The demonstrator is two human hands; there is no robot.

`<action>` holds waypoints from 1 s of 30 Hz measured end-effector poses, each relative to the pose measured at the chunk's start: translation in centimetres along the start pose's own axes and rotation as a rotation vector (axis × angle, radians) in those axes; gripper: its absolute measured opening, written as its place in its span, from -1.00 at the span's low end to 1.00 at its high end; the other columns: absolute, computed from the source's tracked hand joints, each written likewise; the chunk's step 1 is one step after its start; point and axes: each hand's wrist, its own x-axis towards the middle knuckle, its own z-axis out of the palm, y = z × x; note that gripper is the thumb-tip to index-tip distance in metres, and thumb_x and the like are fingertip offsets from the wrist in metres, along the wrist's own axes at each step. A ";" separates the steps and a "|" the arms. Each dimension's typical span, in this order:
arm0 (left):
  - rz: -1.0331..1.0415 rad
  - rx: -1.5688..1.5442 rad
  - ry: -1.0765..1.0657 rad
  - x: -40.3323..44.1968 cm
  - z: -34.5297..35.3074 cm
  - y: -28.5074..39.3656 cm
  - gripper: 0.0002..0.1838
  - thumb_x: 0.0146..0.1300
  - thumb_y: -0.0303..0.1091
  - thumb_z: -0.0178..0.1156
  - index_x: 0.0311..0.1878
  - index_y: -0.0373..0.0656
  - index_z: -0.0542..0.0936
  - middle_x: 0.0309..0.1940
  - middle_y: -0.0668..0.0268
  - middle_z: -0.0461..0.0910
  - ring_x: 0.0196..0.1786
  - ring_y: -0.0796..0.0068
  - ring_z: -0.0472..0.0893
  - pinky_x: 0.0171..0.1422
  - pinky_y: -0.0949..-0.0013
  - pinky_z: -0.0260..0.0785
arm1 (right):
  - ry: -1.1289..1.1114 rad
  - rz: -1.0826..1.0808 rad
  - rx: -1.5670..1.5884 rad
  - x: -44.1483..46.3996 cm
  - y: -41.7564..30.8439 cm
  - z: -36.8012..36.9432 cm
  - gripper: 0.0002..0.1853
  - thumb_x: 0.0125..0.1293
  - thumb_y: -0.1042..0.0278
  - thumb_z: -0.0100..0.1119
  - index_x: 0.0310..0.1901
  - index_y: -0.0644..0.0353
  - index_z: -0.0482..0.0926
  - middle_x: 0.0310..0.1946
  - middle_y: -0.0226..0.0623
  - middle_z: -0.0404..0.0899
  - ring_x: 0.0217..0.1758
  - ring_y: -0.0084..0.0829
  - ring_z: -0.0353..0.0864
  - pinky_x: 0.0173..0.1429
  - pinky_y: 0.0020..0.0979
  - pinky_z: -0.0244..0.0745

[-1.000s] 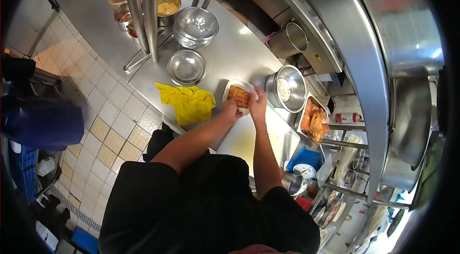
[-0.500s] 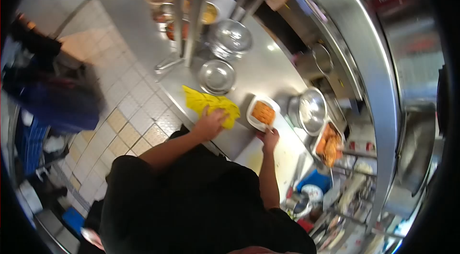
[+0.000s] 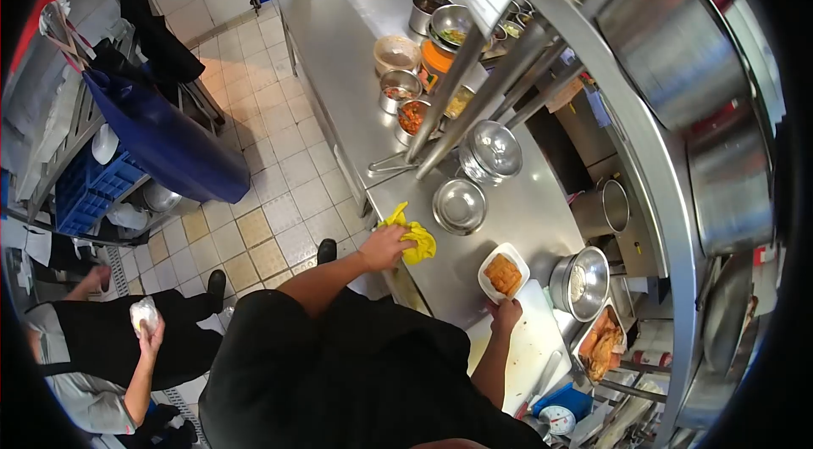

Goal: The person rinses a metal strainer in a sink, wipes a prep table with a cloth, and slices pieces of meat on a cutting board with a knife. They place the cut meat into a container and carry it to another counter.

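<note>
My left hand is closed on a bunched yellow cloth and presses it on the steel counter near its front edge. With my right hand I grip the near rim of a white dish. Orange-brown food in slices or pieces fills the dish; I cannot make out what it is. Below the dish lies a white cutting board, partly under my right forearm. An empty-looking steel bowl stands beyond the cloth.
Stacked steel bowls stand behind near steel posts. At right are a bowl with white contents, a tray of browned meat, a knife and a dial scale. A co-worker's hand holds a wrapped item at left.
The view has swung, bringing a co-worker into sight at left. The yellow cloth, spread out before, is now bunched smaller under my left hand. My right hand still holds the dish.
</note>
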 end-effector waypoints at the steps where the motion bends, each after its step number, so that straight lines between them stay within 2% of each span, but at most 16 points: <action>1: -0.029 -0.088 0.109 -0.7 -0.9 -0.8 -0.58 0.12 -0.38 0.25 0.10 0.03 0.57 0.14 0.17 0.47 0.24 0.15 0.44 0.30 0.09 0.30 | 0.029 0.006 0.026 -0.8 0.1 0.6 -0.63 0.14 0.63 -0.08 0.02 0.54 0.36 -0.23 0.05 0.57 -0.43 -0.07 0.70 -0.40 -0.26 0.72; 3: -0.088 -0.275 0.323 -2.2 -3.5 -2.1 -0.62 0.11 -0.41 0.26 0.06 -0.05 0.60 0.01 0.12 0.51 0.15 0.12 0.50 0.21 0.18 0.38 | 0.062 0.040 0.038 -1.9 0.7 1.3 -0.66 0.15 0.63 -0.07 0.00 0.52 0.38 -0.27 0.04 0.57 -0.47 -0.09 0.67 -0.41 -0.26 0.70; 6: -0.306 -0.534 0.589 -3.1 -7.6 -6.1 -0.62 0.11 -0.41 0.29 0.05 -0.09 0.60 0.01 0.06 0.54 0.09 0.07 0.53 0.17 0.19 0.41 | 0.108 0.028 0.056 -5.7 0.5 3.2 -0.67 0.14 0.61 -0.08 -0.04 0.54 0.40 -0.35 0.03 0.60 -0.55 -0.19 0.65 -0.45 -0.28 0.69; 9: -0.448 -0.542 0.762 -1.5 -13.0 -10.4 -0.61 0.13 -0.38 0.31 0.07 -0.09 0.61 0.04 0.05 0.55 0.12 0.05 0.53 0.22 0.19 0.38 | 0.084 -0.008 0.060 -10.1 -0.6 5.6 -0.68 0.14 0.61 -0.07 -0.05 0.55 0.39 -0.37 0.06 0.59 -0.57 -0.18 0.64 -0.48 -0.29 0.69; 12: -0.397 -0.254 0.785 1.7 -15.7 -15.2 -0.59 0.12 -0.38 0.33 0.09 -0.07 0.61 0.05 0.03 0.55 0.17 0.05 0.51 0.26 0.23 0.35 | 0.041 -0.003 0.021 -13.3 -1.4 8.6 -0.67 0.14 0.60 -0.07 -0.05 0.57 0.37 -0.36 0.09 0.59 -0.58 -0.16 0.65 -0.48 -0.29 0.70; 13: -0.393 -0.244 0.645 2.8 -15.1 -17.3 -0.57 0.22 -0.25 0.25 0.19 0.02 0.55 0.18 0.11 0.49 0.31 0.08 0.40 0.39 0.07 0.22 | 0.021 0.009 0.007 -14.0 -1.7 9.6 -0.66 0.13 0.59 -0.07 -0.04 0.58 0.37 -0.35 0.11 0.59 -0.57 -0.15 0.65 -0.48 -0.29 0.70; 16: -0.288 0.260 0.129 5.6 -13.2 -22.0 -0.53 0.32 -0.09 0.12 0.29 0.15 0.47 0.34 0.25 0.36 0.44 0.09 0.24 0.46 -0.19 0.01 | -0.046 0.041 -0.010 -15.2 -2.3 14.1 -0.61 0.11 0.59 -0.05 0.00 0.59 0.35 -0.31 0.13 0.59 -0.55 -0.13 0.66 -0.48 -0.28 0.71; 19: -0.084 0.249 0.161 6.1 -13.2 -25.0 -0.47 0.33 0.00 0.06 0.36 0.24 0.38 0.42 0.33 0.26 0.50 0.07 0.13 0.45 -0.41 -0.16 | -0.136 0.037 -0.051 -17.3 -4.4 19.8 -0.59 0.11 0.59 -0.02 0.02 0.59 0.34 -0.27 0.13 0.59 -0.50 -0.12 0.68 -0.46 -0.27 0.72; 22: -0.071 0.218 0.118 6.8 -14.6 -27.1 -0.47 0.32 0.00 0.08 0.37 0.25 0.38 0.43 0.33 0.23 0.51 0.05 0.11 0.49 -0.36 -0.19 | -0.222 0.032 -0.072 -17.6 -6.0 26.8 -0.58 0.10 0.62 -0.01 0.05 0.56 0.36 -0.20 0.10 0.58 -0.41 -0.11 0.70 -0.40 -0.26 0.75; 25: -0.140 0.258 0.116 8.2 -17.5 -30.5 -0.46 0.33 0.02 0.07 0.37 0.26 0.37 0.44 0.35 0.23 0.51 0.06 0.11 0.49 -0.37 -0.20 | -0.314 0.030 -0.136 -17.3 -8.2 34.3 -0.59 0.10 0.65 -0.01 0.05 0.52 0.39 -0.17 0.08 0.58 -0.37 -0.11 0.71 -0.35 -0.27 0.76; 28: -0.246 0.283 0.168 10.3 -20.4 -36.7 -0.46 0.32 0.03 0.07 0.38 0.27 0.37 0.45 0.36 0.22 0.51 0.05 0.11 0.49 -0.37 -0.21 | -0.442 0.010 -0.167 -15.9 -10.1 41.6 -0.60 0.10 0.66 -0.01 0.04 0.52 0.41 -0.17 0.08 0.59 -0.35 -0.13 0.71 -0.34 -0.26 0.76; 30: -0.301 0.299 0.181 11.7 -23.5 -41.3 -0.46 0.35 0.01 0.04 0.40 0.27 0.35 0.45 0.35 0.20 0.52 0.06 0.09 0.49 -0.38 -0.21 | -0.444 -0.011 -0.168 -15.0 -11.3 47.1 -0.60 0.10 0.63 0.02 0.03 0.51 0.41 -0.20 0.06 0.61 -0.36 -0.17 0.72 -0.37 -0.28 0.75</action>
